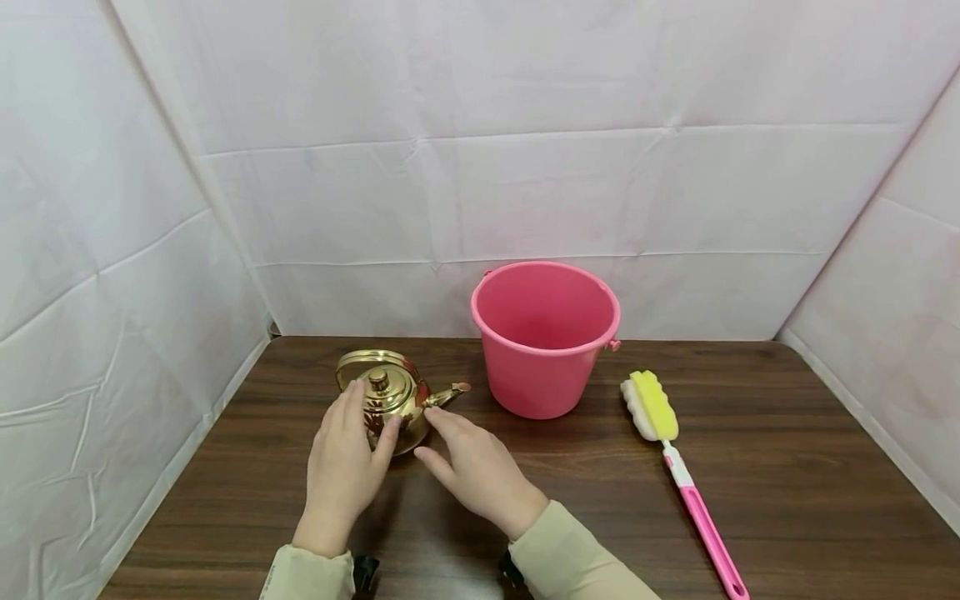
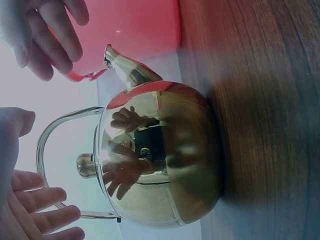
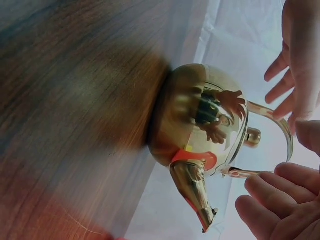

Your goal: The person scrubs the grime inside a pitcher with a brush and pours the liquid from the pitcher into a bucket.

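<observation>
A shiny gold kettle (image 1: 392, 392) with a spout, a knobbed lid and an arched handle stands upright on the table, spout toward the right. My left hand (image 1: 341, 467) is held out just in front of it, fingers extended and overlapping the kettle's left side in the head view. The right hand (image 1: 483, 475) reaches in from the other side, its fingertips close to the base of the spout. Both wrist views show loosely spread fingers around the handle's height and nothing gripped. The polished kettle body (image 2: 165, 150) mirrors both hands.
Behind and right of the kettle stands a pink bucket (image 1: 536, 379). Farther right lies a bottle brush (image 1: 697, 508) with a yellow and white sponge head and pink handle. White sheets (image 1: 525, 192) hang behind and at both sides of the dark wooden table (image 1: 600, 533).
</observation>
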`<state>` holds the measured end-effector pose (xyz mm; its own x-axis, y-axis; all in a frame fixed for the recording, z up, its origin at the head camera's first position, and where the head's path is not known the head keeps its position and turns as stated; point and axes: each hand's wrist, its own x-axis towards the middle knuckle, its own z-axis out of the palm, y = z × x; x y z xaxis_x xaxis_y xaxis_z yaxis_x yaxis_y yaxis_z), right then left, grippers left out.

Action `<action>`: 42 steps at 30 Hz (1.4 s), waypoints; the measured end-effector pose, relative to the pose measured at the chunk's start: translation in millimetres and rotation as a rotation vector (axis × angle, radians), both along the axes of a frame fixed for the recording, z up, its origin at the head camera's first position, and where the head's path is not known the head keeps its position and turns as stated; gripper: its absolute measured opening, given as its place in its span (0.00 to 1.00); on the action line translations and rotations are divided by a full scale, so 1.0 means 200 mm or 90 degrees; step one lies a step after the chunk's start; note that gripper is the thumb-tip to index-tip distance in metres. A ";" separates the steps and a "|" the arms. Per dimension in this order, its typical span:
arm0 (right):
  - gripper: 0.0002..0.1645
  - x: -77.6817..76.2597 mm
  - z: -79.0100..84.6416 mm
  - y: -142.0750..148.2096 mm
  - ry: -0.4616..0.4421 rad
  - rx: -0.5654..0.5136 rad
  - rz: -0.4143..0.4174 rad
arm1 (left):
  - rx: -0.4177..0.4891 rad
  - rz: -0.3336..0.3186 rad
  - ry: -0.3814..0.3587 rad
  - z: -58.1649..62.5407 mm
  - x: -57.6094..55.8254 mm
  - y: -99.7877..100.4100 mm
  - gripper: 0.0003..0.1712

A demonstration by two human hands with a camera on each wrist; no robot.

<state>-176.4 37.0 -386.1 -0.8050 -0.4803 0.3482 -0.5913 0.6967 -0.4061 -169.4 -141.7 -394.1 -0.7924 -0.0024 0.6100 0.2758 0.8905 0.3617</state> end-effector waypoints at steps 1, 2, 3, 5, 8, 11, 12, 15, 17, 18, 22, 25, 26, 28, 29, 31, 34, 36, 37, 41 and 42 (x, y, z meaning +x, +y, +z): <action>0.30 0.00 0.00 0.00 0.002 -0.001 0.002 | 0.006 0.002 0.007 0.00 0.00 0.00 0.37; 0.30 0.00 0.00 -0.01 0.004 -0.003 0.005 | 0.011 0.005 0.014 0.00 0.00 0.00 0.38; 0.30 -0.01 0.00 -0.01 0.006 -0.003 0.008 | 0.015 0.007 0.021 0.00 0.00 0.00 0.38; 0.30 -0.01 0.00 -0.02 0.008 -0.004 0.012 | 0.022 0.010 0.031 -0.01 -0.01 0.00 0.38; 0.30 -0.02 0.00 -0.03 0.007 -0.002 0.015 | 0.025 0.014 0.037 -0.01 -0.01 0.00 0.38; 0.30 -0.02 0.01 -0.03 0.011 0.005 0.016 | 0.025 0.016 0.043 -0.01 -0.01 0.00 0.38; 0.30 -0.02 0.01 -0.04 0.013 0.006 0.016 | 0.025 0.016 0.047 -0.01 -0.02 0.00 0.38; 0.30 -0.03 0.02 -0.05 0.022 0.009 0.016 | 0.028 0.018 0.060 -0.01 -0.02 -0.01 0.37; 0.30 -0.03 0.02 -0.05 0.026 0.010 0.015 | 0.034 0.018 0.067 -0.02 -0.02 -0.01 0.37; 0.30 -0.03 0.02 -0.06 0.027 0.010 0.015 | 0.039 0.019 0.070 -0.02 -0.02 -0.01 0.37; 0.30 -0.03 0.02 -0.07 0.032 0.014 0.018 | 0.060 0.022 0.074 -0.02 -0.02 -0.02 0.36; 0.29 -0.04 0.01 -0.08 0.035 0.017 0.019 | 0.074 0.026 0.075 -0.02 -0.02 -0.03 0.35; 0.29 -0.04 0.01 -0.08 0.036 0.017 0.019 | 0.078 0.027 0.074 -0.02 -0.02 -0.03 0.35; 0.29 -0.04 0.01 -0.09 0.037 0.018 0.018 | 0.088 0.029 0.073 -0.01 -0.02 -0.03 0.34; 0.29 -0.04 0.01 -0.09 0.039 0.019 0.018 | 0.092 0.030 0.072 -0.01 -0.03 -0.03 0.34; 0.29 -0.04 0.01 -0.09 0.044 0.020 0.019 | 0.101 0.034 0.067 -0.01 -0.03 -0.04 0.34; 0.30 -0.05 0.01 -0.10 0.053 0.023 0.021 | 0.111 0.035 0.061 -0.01 -0.04 -0.04 0.34; 0.30 -0.05 0.01 -0.10 0.055 0.024 0.023 | 0.117 0.035 0.056 -0.02 -0.04 -0.05 0.34; 0.30 -0.05 0.01 -0.10 0.055 0.024 0.024 | 0.119 0.034 0.055 -0.02 -0.04 -0.05 0.34; 0.29 -0.06 0.02 -0.12 0.057 0.027 0.028 | 0.128 0.034 0.049 -0.02 -0.05 -0.06 0.33; 0.29 -0.06 0.02 -0.12 0.058 0.027 0.028 | 0.130 0.034 0.048 -0.03 -0.05 -0.06 0.34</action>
